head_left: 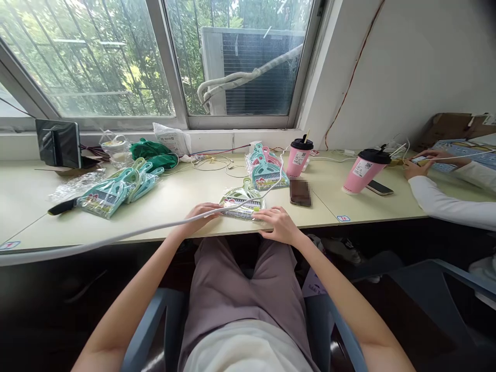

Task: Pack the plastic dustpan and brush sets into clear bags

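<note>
In front of me a small dustpan and brush set (242, 199) in clear plastic wrapping lies near the table's front edge, its green handle pointing away. My left hand (201, 219) grips its left side, the fingertips partly hidden by a white cable (170, 224) that crosses the view. At the lower right corner, my right hand (281, 225) has its fingers on the wrapping and its thumb lower, by the table edge. Behind it lie more wrapped dustpan sets (267, 168), blue-green and pink. Another pile of wrapped sets (104, 196) lies to the left.
A brown, partly blurred item (300, 192) lies right of my right hand, near a pink cup (298, 161). Farther right are another pink cup (364, 173), a phone (380, 187) and a co-worker's hands (426, 161). A black-handled object (62, 207), green bag (153, 153) and tablet (58, 143) stand left.
</note>
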`<state>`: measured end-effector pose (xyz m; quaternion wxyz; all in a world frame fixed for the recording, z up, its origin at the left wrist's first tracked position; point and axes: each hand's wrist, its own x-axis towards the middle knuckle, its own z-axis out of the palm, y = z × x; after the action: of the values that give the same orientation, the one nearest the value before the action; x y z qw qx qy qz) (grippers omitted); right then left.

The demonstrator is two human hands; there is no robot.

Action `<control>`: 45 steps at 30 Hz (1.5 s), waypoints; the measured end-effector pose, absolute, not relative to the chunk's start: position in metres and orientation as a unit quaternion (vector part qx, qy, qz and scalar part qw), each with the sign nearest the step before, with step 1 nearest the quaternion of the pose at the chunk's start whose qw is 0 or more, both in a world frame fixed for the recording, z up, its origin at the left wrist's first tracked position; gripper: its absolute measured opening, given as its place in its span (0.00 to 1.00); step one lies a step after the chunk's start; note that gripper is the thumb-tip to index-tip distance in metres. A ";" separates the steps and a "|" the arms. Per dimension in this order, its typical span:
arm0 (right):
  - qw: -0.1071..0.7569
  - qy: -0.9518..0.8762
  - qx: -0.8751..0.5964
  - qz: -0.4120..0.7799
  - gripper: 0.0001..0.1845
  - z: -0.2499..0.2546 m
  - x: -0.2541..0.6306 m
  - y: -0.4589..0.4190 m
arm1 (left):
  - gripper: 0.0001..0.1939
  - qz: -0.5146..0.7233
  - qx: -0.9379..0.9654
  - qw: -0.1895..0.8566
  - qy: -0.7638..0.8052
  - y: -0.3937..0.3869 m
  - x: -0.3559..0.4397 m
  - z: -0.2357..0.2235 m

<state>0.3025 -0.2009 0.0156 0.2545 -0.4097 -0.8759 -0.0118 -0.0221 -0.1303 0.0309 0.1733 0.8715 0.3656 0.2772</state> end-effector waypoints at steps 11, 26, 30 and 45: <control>0.399 -0.720 -0.561 0.088 0.17 0.000 0.292 -0.198 | 0.13 0.297 0.850 0.142 0.412 -0.124 0.012 0.029; 0.443 -0.617 -0.649 0.046 0.32 -0.003 0.281 -0.188 | 0.27 0.345 0.701 0.339 0.524 -0.101 0.015 0.024; 0.384 -0.612 -0.688 0.073 0.28 -0.009 0.293 -0.165 | 0.18 0.295 0.697 0.326 0.566 -0.098 0.024 0.032; 0.550 -0.506 -0.600 0.286 0.21 -0.010 0.287 -0.142 | 0.18 0.415 0.620 0.457 0.484 -0.080 0.019 0.028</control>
<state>0.2867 -0.1417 -0.0096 0.5497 -0.5999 -0.5062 0.2857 0.0193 -0.0803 0.0278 0.4572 0.6202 0.4837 0.4152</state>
